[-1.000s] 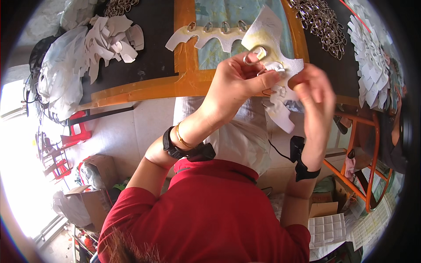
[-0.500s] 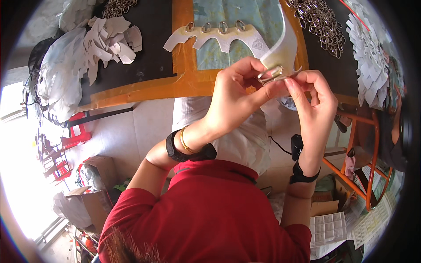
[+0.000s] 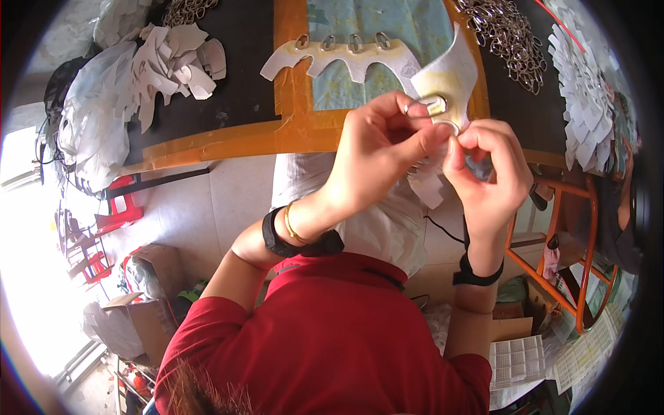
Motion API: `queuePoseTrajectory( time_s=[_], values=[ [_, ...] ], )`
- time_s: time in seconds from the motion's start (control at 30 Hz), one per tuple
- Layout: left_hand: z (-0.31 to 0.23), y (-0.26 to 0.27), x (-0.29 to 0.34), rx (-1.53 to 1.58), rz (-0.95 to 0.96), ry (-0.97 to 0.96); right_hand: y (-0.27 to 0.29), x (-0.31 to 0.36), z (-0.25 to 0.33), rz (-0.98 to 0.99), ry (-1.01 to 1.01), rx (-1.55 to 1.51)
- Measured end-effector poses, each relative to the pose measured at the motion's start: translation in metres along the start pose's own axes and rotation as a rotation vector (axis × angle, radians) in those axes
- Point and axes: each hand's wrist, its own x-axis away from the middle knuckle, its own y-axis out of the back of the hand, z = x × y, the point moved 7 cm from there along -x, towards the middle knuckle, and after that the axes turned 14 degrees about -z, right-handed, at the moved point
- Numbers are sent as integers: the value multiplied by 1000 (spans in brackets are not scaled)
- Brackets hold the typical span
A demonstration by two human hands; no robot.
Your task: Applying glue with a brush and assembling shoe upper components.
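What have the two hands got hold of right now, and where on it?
Both hold the white scalloped strip at its raised right end. The left hand pinches it by the metal ring; the right hand grips the strip's edge just below that.

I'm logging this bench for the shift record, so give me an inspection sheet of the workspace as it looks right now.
Surface: black table with orange-taped edge.
Job's things: white cut-out piece with metal ring, held up over the table edge.
Clutter: white scrap pile; metal ring heap; stacked white pieces; strip with four rings.
Grips: left hand and right hand both pinch the piece.
Cables: thin black cord.
Surroundings: cardboard boxes, orange stool.
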Motion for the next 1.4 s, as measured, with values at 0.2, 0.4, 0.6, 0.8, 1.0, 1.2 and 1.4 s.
queuePoseTrajectory(
  time_s=[0.2, 0.4, 0.6, 0.8, 1.0, 1.2, 1.4],
  values=[
    [1, 3, -1, 49, -65, -18, 1, 6, -20, -1, -285, -110],
    [-12, 1, 5, -280, 29, -417, -7, 17, -44, 133, -792, -423],
    [4, 0, 3, -73, 31, 75, -2, 2, -4, 94, -68, 54],
    [10, -1, -3, 12, 63, 102, 1, 12, -34, -13, -499, -191],
    [2, 4, -3, -131, 4, -145, -3, 7, -28, 116, -336, -133],
    [-8, 0, 1, -311, 25, -309, -2, 1, -20, 145, -205, -130],
    [-15, -5, 7, -386, 43, -509, -2, 10, -28, 70, -394, -82]
  ],
)
